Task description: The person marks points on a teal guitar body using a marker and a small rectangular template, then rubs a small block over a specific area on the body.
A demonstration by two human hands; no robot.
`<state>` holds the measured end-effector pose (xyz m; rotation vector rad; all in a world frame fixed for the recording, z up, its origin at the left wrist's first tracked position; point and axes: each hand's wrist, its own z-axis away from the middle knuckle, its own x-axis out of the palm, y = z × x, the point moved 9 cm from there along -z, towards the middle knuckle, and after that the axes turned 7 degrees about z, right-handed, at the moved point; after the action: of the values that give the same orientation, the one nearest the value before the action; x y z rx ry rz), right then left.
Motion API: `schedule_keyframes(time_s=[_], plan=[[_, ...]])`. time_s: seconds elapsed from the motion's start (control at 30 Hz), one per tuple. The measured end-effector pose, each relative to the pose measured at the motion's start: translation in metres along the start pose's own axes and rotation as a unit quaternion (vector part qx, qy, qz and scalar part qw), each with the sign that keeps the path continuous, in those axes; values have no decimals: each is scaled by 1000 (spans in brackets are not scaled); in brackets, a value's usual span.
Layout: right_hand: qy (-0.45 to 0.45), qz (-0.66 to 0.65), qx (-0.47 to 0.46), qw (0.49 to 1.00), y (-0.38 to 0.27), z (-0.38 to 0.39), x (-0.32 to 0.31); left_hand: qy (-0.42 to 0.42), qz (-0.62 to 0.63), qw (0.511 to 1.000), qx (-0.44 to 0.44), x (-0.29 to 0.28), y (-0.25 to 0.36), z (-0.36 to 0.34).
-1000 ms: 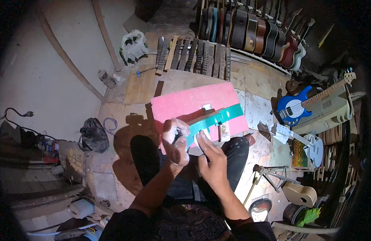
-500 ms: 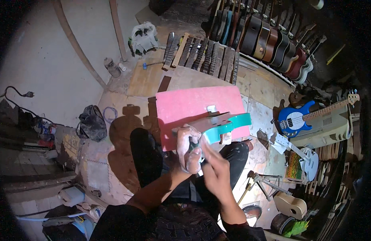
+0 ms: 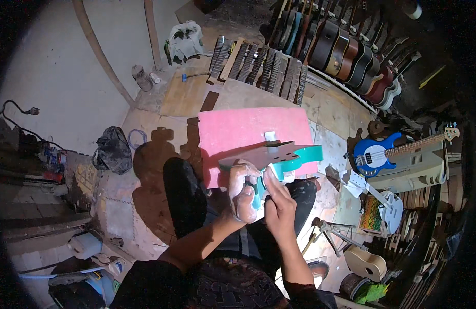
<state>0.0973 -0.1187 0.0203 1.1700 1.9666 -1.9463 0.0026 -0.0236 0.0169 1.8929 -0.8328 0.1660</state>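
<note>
A teal guitar body (image 3: 302, 158), with its broad face dark and holed, is tilted up on its edge above my lap. My left hand (image 3: 243, 191), dusted white, is closed around its near end, fingers curled over the edge. My right hand (image 3: 279, 201) presses its fingers along the teal side, just right of the left hand. Under those fingertips shows a small white piece (image 3: 271, 169), cloth or paper; I cannot tell which. Beneath and beyond the body lies a pink board (image 3: 248, 123), with a small white block (image 3: 270, 136) on it.
Rows of fretted necks (image 3: 256, 64) lie on the floor ahead, before a rack of guitars (image 3: 346, 49). At the right are a blue bass (image 3: 373, 156), a pale-blue guitar (image 3: 392, 208), a metal stand (image 3: 335, 232) and a small wooden guitar body (image 3: 365, 262). A black bag (image 3: 114, 150) sits left.
My right hand has slid slightly up and away along the teal side, its fingers now straighter. The left hand keeps its grip, and the guitar body has tilted slightly.
</note>
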Motion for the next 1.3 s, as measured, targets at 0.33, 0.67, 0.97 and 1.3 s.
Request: schedule_keyframes(time_s=[0.33,0.67,0.97,1.3], plan=[[-26,-61,3,998,-15,7,0,10,11,1000,-17,-1,-7,8],[-6,-84,22,996,-10,12,-2,-33,-62,998,0,5,-1,3],[-22,-125,58,990,1,17,4,-62,-61,996,26,3,2,-1],[-70,-200,63,975,-1,19,6,-54,-64,996,14,-1,3,-8]])
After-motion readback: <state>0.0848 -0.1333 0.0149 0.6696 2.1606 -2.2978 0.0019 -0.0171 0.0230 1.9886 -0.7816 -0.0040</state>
